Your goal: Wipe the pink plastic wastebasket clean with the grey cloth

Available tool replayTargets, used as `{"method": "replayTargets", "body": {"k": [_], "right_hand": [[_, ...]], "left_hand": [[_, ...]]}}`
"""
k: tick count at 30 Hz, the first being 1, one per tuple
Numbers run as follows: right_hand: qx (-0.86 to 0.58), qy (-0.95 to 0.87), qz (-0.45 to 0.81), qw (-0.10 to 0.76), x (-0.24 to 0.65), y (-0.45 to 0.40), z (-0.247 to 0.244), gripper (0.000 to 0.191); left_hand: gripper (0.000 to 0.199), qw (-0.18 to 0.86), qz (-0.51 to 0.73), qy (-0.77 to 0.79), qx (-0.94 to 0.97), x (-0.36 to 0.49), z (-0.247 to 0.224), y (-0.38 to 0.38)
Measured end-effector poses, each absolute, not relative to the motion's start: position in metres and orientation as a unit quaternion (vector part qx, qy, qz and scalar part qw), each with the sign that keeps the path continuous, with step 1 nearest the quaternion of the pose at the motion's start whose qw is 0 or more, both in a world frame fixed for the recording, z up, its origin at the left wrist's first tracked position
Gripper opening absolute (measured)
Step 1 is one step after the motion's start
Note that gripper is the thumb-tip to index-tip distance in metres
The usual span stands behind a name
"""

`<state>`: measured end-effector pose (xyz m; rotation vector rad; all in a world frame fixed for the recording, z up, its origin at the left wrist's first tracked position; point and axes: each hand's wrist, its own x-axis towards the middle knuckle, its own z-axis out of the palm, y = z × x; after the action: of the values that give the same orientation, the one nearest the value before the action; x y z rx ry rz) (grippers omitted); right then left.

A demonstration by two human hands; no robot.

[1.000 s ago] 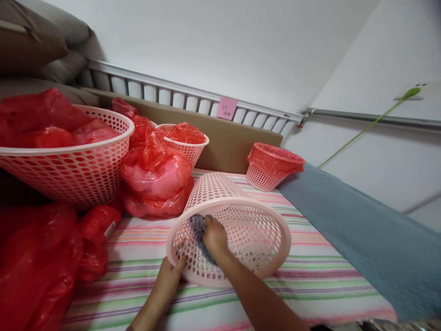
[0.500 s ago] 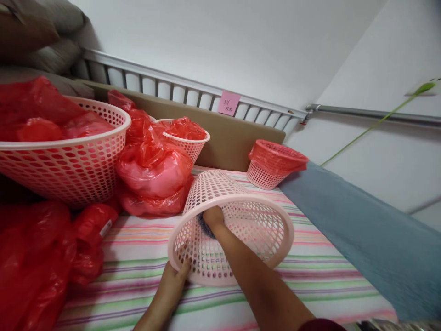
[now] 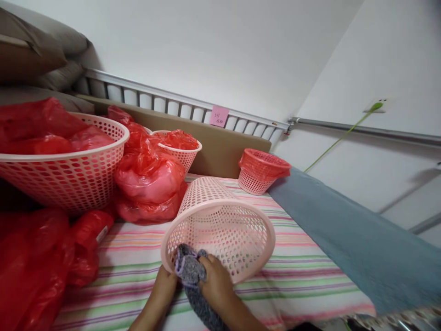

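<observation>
A pale pink perforated plastic basket lies on its side on a striped cloth, its wide mouth facing me. Grasping the basket's rim at the lower left is my left hand, its fingers partly hidden behind the rim and the cloth. My right hand is closed on a dark grey cloth with purple edging. The cloth is bunched at the lower left of the mouth, and part of it hangs down below my right hand.
A large pink basket with red plastic bags stands at the left. Tied red bags lie beside it. Farther back are a smaller basket and a red-lined basket. A blue-grey surface runs along the right.
My right hand has drawn back from deep inside the basket to its lower left rim, bringing the grey cloth along. My left hand stays at the rim. The view has shifted slightly.
</observation>
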<state>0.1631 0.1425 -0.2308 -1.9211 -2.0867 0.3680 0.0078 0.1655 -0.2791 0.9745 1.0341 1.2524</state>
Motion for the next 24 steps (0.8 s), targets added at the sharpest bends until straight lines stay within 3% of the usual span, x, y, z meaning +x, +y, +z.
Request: {"method": "replayTargets", "body": {"k": [3, 6, 13, 24], "right_hand": [[-0.696, -0.673, 0.142, 0.205, 0.156, 0.155, -0.234, 0.057], [-0.708, -0.654, 0.118, 0.239, 0.142, 0.189, -0.237, 0.050], [-0.731, -0.642, 0.054, 0.225, 0.135, 0.282, -0.239, 0.040], [-0.727, -0.659, 0.040, 0.190, 0.146, 0.333, -0.246, 0.038]], "left_hand": [[0.078, 0.603, 0.545, 0.407, 0.417, 0.011, -0.285, 0.166], [0.072, 0.592, 0.552, 0.409, 0.421, 0.014, -0.289, 0.166], [0.053, 0.549, 0.541, 0.470, 0.431, 0.013, -0.277, 0.160], [0.055, 0.603, 0.492, 0.473, 0.413, 0.005, -0.262, 0.160]]}}
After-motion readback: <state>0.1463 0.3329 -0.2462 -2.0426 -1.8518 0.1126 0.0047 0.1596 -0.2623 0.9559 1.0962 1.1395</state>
